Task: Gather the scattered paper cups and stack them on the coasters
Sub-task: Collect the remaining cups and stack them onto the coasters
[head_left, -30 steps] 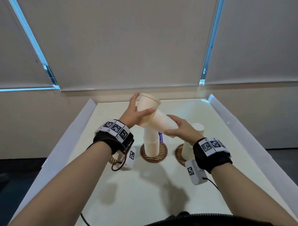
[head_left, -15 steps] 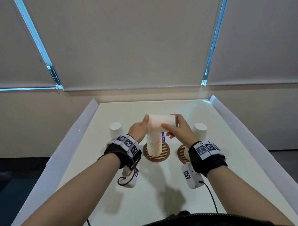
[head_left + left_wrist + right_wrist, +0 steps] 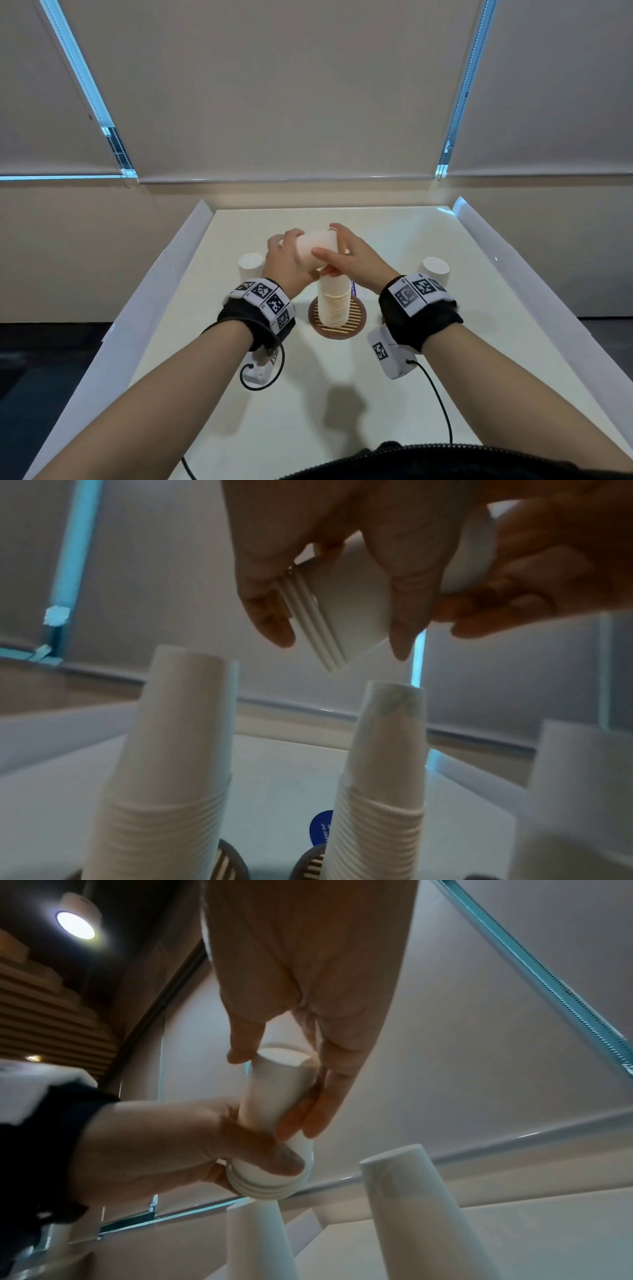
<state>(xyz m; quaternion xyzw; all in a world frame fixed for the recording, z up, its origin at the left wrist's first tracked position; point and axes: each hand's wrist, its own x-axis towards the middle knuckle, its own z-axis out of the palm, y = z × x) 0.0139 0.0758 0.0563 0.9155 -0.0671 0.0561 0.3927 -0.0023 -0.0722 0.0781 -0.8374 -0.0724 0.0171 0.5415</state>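
A pale cream table (image 3: 274, 411) fills the space in front of the person, with raised white side panels (image 3: 144, 301) running along its left and right edges. Behind it, beige roller blinds (image 3: 291, 85) cover the windows, thin strips of blue daylight showing between them.

Above the middle of the table, both hands hold a small nested bundle of cups (image 3: 317, 245), tilted so it lies nearly sideways. The left hand (image 3: 286, 262) wraps its fingers round the rim end; the left wrist view shows several stacked rims between thumb and fingers. The right hand (image 3: 352, 262) grips the base end, thumb on the near side and fingers over the far side. The bundle's rim end hangs just above the top of a tall cup stack (image 3: 335, 301), apart from it as far as the wrist views show. That stack stands on a round brown slatted coaster (image 3: 356, 320).

A single upturned cup (image 3: 251, 265) stands on the table to the left of the hands, and another upturned cup (image 3: 435, 270) stands to the right, near the right panel. The left wrist view also shows a second stack (image 3: 171, 764) on its own coaster beside the middle one. The near half of the table, below the forearms, holds only the trailing black wrist cables (image 3: 442, 404).
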